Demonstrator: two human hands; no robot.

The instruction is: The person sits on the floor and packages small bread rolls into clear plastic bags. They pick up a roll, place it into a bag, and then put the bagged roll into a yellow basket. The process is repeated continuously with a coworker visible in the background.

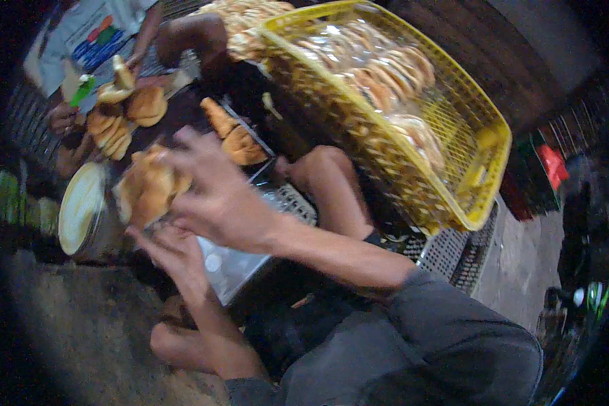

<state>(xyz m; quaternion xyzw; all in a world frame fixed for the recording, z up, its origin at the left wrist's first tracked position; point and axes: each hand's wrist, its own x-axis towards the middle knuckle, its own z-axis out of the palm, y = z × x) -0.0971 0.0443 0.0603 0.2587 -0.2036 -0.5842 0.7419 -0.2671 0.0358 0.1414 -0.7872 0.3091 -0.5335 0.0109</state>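
A cluster of golden-brown bread buns (149, 186) is held up at the left of the middle. My left hand (172, 254) grips it from below, fingers at its lower edge. Over its right side, my right hand (216, 186) is spread and blurred by motion; whether its fingertips touch the bread I cannot tell. Under my hands lies a clear plastic sheet or bag (233, 267). Beyond my right hand, more brown bread pieces (240, 139) sit beside a tray's edge.
A yellow plastic crate (477, 213) of bagged buns stands at the upper right. At the left is a round, pale-topped tub (81, 210). Across from me, another person's hand (64, 118) is near several buns (108, 128). A perforated grey crate (446, 254) sits under the yellow one.
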